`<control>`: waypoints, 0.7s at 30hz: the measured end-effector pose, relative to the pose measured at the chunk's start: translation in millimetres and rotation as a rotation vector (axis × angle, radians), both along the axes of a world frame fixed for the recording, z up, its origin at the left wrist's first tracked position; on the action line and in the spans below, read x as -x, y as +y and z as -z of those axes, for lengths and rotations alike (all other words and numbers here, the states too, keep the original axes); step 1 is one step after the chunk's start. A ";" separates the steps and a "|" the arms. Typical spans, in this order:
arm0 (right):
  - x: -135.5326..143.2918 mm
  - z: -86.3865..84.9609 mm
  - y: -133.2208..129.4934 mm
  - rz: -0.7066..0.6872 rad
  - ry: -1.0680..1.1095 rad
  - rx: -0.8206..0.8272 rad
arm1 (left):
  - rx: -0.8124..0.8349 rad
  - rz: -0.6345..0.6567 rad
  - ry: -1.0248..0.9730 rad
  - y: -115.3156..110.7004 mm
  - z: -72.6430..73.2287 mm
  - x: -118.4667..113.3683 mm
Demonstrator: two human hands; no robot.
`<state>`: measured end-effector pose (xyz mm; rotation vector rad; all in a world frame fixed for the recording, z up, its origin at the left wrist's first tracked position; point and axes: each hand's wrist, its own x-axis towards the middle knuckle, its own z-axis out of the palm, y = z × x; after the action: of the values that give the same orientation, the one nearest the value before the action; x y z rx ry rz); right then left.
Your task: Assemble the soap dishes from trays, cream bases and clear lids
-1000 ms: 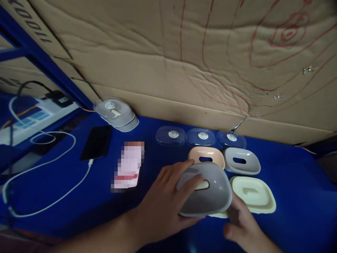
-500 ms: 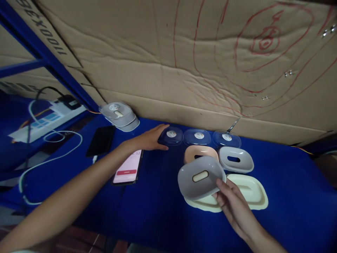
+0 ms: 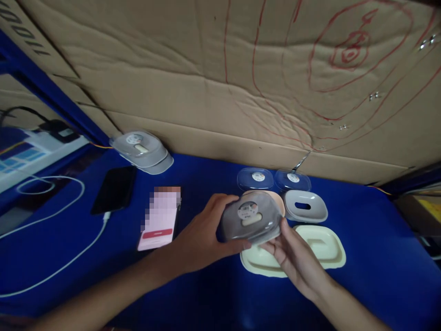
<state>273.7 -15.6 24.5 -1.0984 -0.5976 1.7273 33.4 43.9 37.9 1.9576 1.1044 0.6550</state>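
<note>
- Landmark: lit phone (image 3: 160,218).
- In hand: slotted gray dish (image 3: 258,230), pale strip showing in its slot, held up right of the phone. Labeled clear lid (image 3: 248,209) lies over it.
- Left hand (image 3: 203,230): thumb and fingers spread, pinching near and far edges of the lid.
- Right hand (image 3: 292,248): thumb at the right edge, fingers under, holding the dish.
- Looks done: gray stack (image 3: 148,161) behind the phone, top one lidded.
- Looks left: two loose lids (image 3: 255,178), plus unlidded light-gray dish (image 3: 319,209), peach dish (image 3: 279,201) and two cream trays (image 3: 320,246), all right of the phone. Roughly mid-run, at a guess.
- Unclear: whether the lid is fully seated; stack count. Peach dish and the tray nearer the phone are partly blocked by the held set. Phone screen is pixelated; power strip (image 3: 44,154) left of the phone is cut off.
</note>
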 end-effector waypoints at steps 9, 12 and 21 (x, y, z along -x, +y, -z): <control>21.5 -2.0 1.2 0.103 -0.045 -0.023 | -0.078 -0.016 -0.051 1.6 17.5 1.1; 19.4 7.4 -5.1 0.090 -0.124 -0.080 | -0.105 -0.053 -0.044 -4.3 23.3 2.9; 13.9 2.7 -18.2 -0.114 -0.254 -0.326 | -0.181 0.002 -0.039 -11.6 28.4 4.0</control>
<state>259.9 -33.8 21.8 -1.0717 -1.0781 1.5249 29.4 32.3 9.5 2.0890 1.0508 0.8131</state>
